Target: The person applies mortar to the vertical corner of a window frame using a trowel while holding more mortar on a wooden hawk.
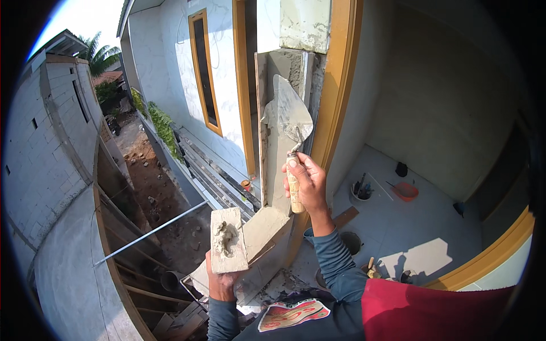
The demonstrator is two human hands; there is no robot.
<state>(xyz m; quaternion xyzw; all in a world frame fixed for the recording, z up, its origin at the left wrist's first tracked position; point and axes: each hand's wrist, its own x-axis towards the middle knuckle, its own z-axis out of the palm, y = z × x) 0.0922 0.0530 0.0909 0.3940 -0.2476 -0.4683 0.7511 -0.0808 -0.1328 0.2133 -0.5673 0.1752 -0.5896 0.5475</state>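
My right hand [307,181] is wrapped round the wooden handle of a pointed trowel [291,111]. The trowel's blade points upward and lies against or just in front of the wet grey mortar [277,165] on a narrow wall face; contact is hard to tell. A wooden board [261,131] stands upright along the left edge of that face. Lower down, my left hand [222,279] holds a small rectangular mortar board [229,257] from below, its fingers mostly hidden underneath. A lump of mortar [226,236] sits on it. Beside it runs a mortar-coated sill [266,227].
An orange door frame [340,85] rises right of the mortared face. Indoors, a bucket of tools [361,190] and an orange basin [405,191] stand on the tiles. At left, a pale pole [153,232] slants across a dirt passage beside a block wall [57,136].
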